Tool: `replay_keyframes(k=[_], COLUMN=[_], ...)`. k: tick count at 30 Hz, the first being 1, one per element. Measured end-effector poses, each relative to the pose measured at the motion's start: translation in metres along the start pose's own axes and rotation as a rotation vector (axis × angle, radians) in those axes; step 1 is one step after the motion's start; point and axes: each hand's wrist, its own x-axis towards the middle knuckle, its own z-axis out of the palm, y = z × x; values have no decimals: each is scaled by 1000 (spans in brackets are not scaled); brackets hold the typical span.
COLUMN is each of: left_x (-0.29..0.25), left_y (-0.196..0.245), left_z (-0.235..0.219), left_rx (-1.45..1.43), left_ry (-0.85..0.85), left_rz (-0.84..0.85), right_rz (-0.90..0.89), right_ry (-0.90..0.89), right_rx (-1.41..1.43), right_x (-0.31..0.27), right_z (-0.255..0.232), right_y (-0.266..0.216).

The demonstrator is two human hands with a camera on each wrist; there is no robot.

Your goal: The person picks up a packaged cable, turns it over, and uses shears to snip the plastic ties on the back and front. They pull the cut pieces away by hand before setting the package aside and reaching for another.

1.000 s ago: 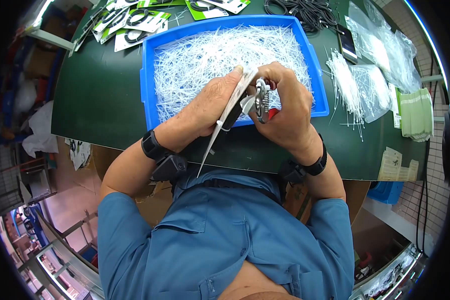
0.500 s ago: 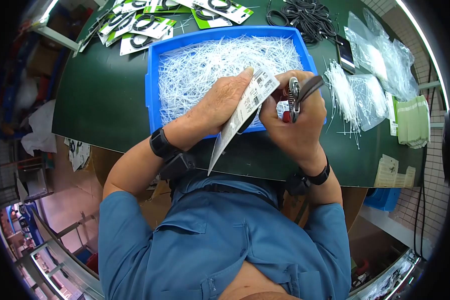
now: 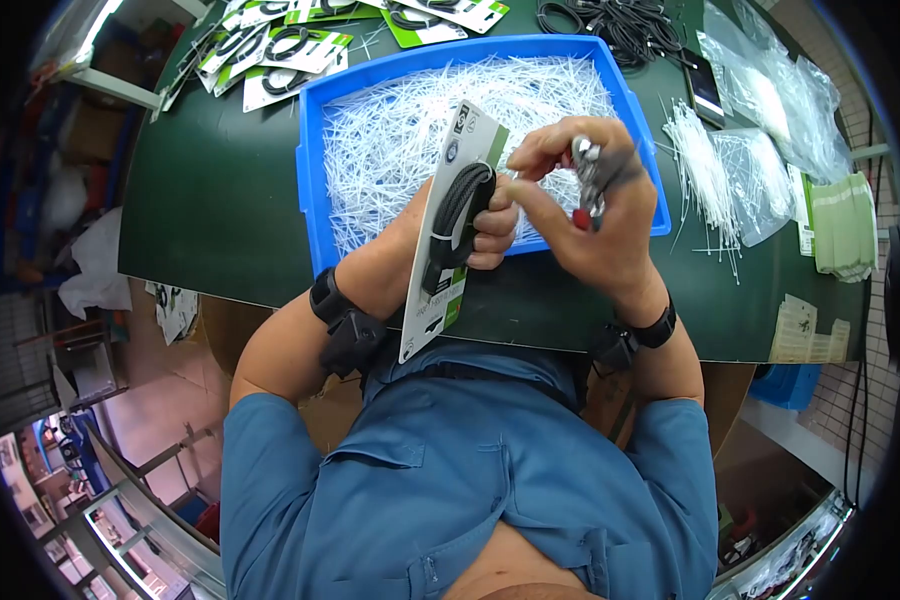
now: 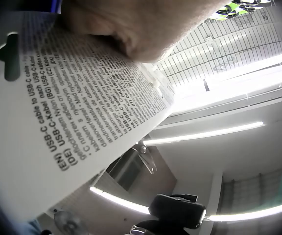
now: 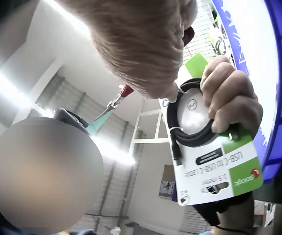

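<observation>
Over at the worktop's (image 3: pixel 200 210) far left corner lie carded cables (image 3: pixel 290 52). The left hand (image 3: pixel 492 228) has its fingers curled round a USB-C cable card (image 3: pixel 430 312), clamping it steeply tilted over the blue tray's (image 3: pixel 310 200) near edge, coil facing right. The right hand (image 3: pixel 615 235) is closed round what looks like cutters (image 3: pixel 590 172), blurred from here, thumb tip right by the left fingers. White ties (image 3: pixel 698 170) lie right of the tray.

Green table (image 3: pixel 210 200): blue tray (image 3: pixel 312 190), black cables (image 3: pixel 630 30), plastic bags (image 3: pixel 795 110).
</observation>
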Motion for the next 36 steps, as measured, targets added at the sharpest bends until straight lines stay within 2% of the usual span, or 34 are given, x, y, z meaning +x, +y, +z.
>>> replay_keyframes(k=[1,2,5,10,17,23,26,27,29,30,31,33,35,36], left_x=[-3,-3,-3,2,-10,-10,-2,4,12,12,12,12,13,14], left_y=[0,0,-2,-6,-3,-3,-3,-2,0,0,2,6,9,11], left_z=[5,9,15,14,47,51,40,36,30,26,23,17,13,11], left_rx=[-64,-67,232,162,319,298,380,420,501,507,610,814,787,757], left_ry=[88,87,132,-32,306,375,364,375,396,395,368,315,290,260], left_rz=[-29,-29,89,51,148,166,206,286,448,456,521,652,698,732], right_rz=[-78,-155,-202,-255,-306,-303,-189,-196,66,196,186,197,197,169], right_ry=[-40,-81,-71,-50,-16,-37,6,8,26,36,40,-12,-46,-134], right_rx=[-21,-43,-97,-155,-189,-223,-139,-139,-66,-28,-25,197,317,430], right_x=[-1,-1,-2,-2,-3,-6,-6,-8,-16,-19,-20,-23,-24,-23], right_z=[1,1,4,2,4,7,14,17,25,27,27,26,22,18], right_y=[2,3,5,6,6,5,0,-3,-13,-17,-21,-26,-31,-35])
